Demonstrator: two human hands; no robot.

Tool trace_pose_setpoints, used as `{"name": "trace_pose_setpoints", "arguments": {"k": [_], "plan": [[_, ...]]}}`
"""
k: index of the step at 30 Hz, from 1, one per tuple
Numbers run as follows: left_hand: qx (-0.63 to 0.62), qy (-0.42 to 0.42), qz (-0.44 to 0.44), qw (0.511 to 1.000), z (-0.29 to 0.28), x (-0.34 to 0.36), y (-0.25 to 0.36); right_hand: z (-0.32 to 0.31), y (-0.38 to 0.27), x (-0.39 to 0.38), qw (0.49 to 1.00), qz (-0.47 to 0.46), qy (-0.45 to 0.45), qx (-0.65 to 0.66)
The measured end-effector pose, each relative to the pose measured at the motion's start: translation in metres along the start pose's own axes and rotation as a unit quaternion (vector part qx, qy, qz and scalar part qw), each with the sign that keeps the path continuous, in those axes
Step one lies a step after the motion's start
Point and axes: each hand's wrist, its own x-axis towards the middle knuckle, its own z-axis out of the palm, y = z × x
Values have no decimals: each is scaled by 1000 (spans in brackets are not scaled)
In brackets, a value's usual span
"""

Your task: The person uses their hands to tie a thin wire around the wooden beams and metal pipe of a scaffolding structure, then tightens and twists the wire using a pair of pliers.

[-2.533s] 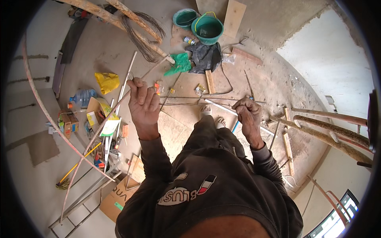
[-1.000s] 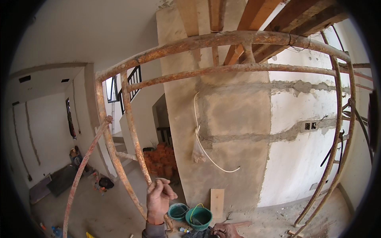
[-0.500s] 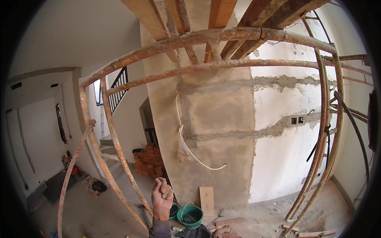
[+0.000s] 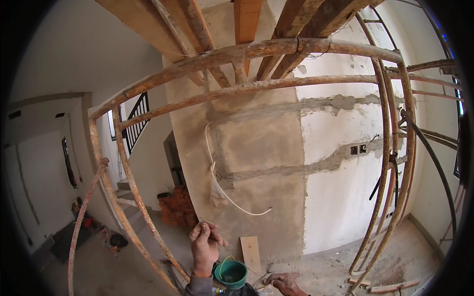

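My left hand (image 4: 205, 246) is raised in the lower middle, in front of the wall. Its thumb and forefinger are pressed together, while the other fingers bend to the right; anything between the tips is too small to make out. Low at the bottom edge, my right hand (image 4: 286, 283) has its fingers stretched leftward, with nothing visible in them. A green bucket (image 4: 231, 274) with a yellow-green handle stands between the two hands on the floor. Behind it, a pale board (image 4: 250, 253) leans against the patched wall (image 4: 261, 197).
A rusty scaffold frame (image 4: 237, 90) spans the view, with wooden planks (image 4: 247, 22) overhead. A white cable (image 4: 232, 201) hangs from the wall. Stacked bricks (image 4: 177, 206) stand at the left; a wood strip (image 4: 395, 286) lies among rubble at the right.
My left hand's fingers have gone from a loose fist to a pinch with the others spread rightward. My right hand has come further into view, fingers extended. The view has shifted slightly.
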Motion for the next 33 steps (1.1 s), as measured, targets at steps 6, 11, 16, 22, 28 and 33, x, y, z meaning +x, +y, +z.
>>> {"name": "trace_pose_setpoints", "arguments": {"k": [6, 11, 16, 22, 28, 33], "plan": [[-81, 14, 9, 997, -8, 9, 5, 2, -9, -26, 993, 53, -102, -19], [146, -53, 55, 986, 21, 14, 10, -1, -70, -15, 997, 62, -38, -5], [234, -94, 60, 966, 37, 25, 26, -4, -90, -4, 1000, 4, 4, -26], [267, -162, 25, 950, 44, 38, 61, -9, -111, 9, 989, -49, 68, -126], [283, -173, 98, 938, 45, 68, 126, -17, -153, 17, 957, -112, 258, -72], [298, -174, 189, 919, 60, 99, 172, -40, -215, 29, 895, -230, 331, -193]]}}
